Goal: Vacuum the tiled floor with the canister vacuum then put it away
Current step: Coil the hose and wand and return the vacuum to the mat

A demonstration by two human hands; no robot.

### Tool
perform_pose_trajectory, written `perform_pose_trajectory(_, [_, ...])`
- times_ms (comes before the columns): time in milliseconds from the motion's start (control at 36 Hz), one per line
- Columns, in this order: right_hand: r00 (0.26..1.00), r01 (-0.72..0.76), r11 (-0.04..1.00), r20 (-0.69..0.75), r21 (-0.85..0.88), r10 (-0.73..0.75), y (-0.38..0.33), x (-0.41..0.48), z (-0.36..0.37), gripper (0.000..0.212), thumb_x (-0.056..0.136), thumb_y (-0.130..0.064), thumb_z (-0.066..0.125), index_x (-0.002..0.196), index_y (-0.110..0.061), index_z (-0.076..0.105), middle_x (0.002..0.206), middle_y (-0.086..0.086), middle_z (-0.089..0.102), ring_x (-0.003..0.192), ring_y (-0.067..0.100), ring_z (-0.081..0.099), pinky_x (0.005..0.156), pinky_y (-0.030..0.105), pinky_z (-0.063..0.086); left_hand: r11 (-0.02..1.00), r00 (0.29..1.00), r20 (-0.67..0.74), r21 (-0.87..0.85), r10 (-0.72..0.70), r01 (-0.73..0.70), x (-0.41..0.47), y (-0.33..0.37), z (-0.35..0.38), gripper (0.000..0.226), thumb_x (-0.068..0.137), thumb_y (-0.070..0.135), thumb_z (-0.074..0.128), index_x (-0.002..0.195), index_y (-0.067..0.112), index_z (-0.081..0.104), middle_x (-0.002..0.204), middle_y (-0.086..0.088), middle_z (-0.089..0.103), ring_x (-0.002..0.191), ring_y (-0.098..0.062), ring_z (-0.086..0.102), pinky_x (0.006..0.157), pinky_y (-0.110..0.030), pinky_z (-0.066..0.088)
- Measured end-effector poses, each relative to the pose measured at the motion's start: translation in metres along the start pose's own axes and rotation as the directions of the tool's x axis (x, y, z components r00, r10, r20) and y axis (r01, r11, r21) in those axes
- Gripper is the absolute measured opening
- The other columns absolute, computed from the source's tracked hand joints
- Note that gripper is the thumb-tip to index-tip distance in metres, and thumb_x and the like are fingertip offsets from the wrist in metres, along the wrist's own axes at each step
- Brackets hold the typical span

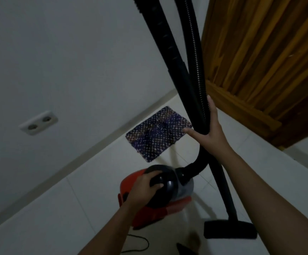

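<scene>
A red and black canister vacuum (169, 205) is low in the middle of the view, above the white tiled floor (72, 208). My left hand (145, 186) grips its black top handle. My right hand (209, 129) is wrapped around the black wand (171, 52) and ribbed hose (197, 61) together, held upright. The hose curves down into the canister's front. The wand runs down to the black floor head (228, 228) resting on the tiles at lower right.
A purple patterned mat (158, 133) lies on the floor by the white wall. A double wall socket (38, 122) is on the left wall. A wooden door (263, 61) stands at upper right. A black cord (140, 243) trails at the bottom.
</scene>
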State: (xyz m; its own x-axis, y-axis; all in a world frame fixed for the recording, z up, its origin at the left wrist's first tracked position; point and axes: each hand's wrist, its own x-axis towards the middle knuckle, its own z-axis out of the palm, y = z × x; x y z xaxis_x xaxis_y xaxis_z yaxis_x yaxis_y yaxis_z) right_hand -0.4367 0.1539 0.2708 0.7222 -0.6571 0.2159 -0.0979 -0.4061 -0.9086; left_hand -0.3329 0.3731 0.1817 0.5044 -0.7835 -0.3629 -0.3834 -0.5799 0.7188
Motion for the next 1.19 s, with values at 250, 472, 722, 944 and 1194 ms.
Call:
perform_pose_trajectory(250, [1.0,-0.026,0.999,-0.017,-0.041,0.025,0.033,0.124,0.01,0.109,0.071,-0.051,0.076,0.153,-0.032,0.007,0.144,-0.019,0.025,0.135,-0.001,0.027,0.113,0.035,0.028,0.981,0.977,-0.144,-0.138,-0.155,0.136,0.112,0.018,-0.041,0.051,0.079,0.006,0.07,0.128,0.015,0.058,0.13,-0.011,0.059,0.122,-0.026,0.054,0.105,-0.04,0.043])
perform_pose_trajectory(472, [0.997,0.008,1.0,0.079,0.029,-0.01,0.088,0.224,0.034,0.103,0.077,-0.026,0.079,0.144,-0.047,0.003,0.136,-0.041,0.013,0.126,-0.029,0.016,0.099,-0.006,0.02,0.972,0.955,-0.207,-0.144,-0.212,0.185,0.214,0.008,-0.067,0.053,0.079,0.012,0.072,0.129,0.015,0.056,0.132,-0.008,0.059,0.126,-0.024,0.051,0.106,-0.029,0.039])
perform_pose_trajectory(722, [0.995,-0.025,0.997,0.103,0.07,0.017,0.139,0.331,0.071,0.1,0.078,-0.024,0.079,0.138,-0.052,0.004,0.133,-0.045,0.011,0.122,-0.034,0.015,0.097,-0.007,0.022,0.952,0.931,-0.25,-0.219,-0.266,0.213,0.315,-0.011,-0.089,0.054,0.083,0.012,0.069,0.133,0.014,0.052,0.137,-0.01,0.054,0.127,-0.025,0.049,0.105,-0.029,0.04])
perform_pose_trajectory(944, [1.0,0.006,0.998,0.02,0.067,-0.008,0.187,0.407,0.104,0.1,0.074,-0.016,0.081,0.142,-0.031,0.01,0.132,-0.024,0.024,0.12,-0.024,0.026,0.091,-0.008,0.025,0.96,0.927,-0.277,-0.189,-0.254,0.207,0.396,-0.03,-0.097,0.051,0.085,0.009,0.065,0.133,0.014,0.052,0.135,-0.01,0.056,0.124,-0.025,0.053,0.105,-0.032,0.043])
perform_pose_trajectory(1194, [0.987,0.053,0.983,0.139,0.174,-0.077,0.273,0.457,0.131,0.106,0.069,-0.013,0.084,0.139,-0.045,0.01,0.129,-0.038,0.017,0.117,-0.031,0.024,0.102,0.007,0.029,0.926,0.862,-0.386,-0.312,-0.329,0.214,0.478,-0.07,-0.069,0.046,0.084,0.003,0.065,0.129,0.013,0.056,0.132,-0.012,0.057,0.122,-0.021,0.052,0.097,-0.021,0.038])
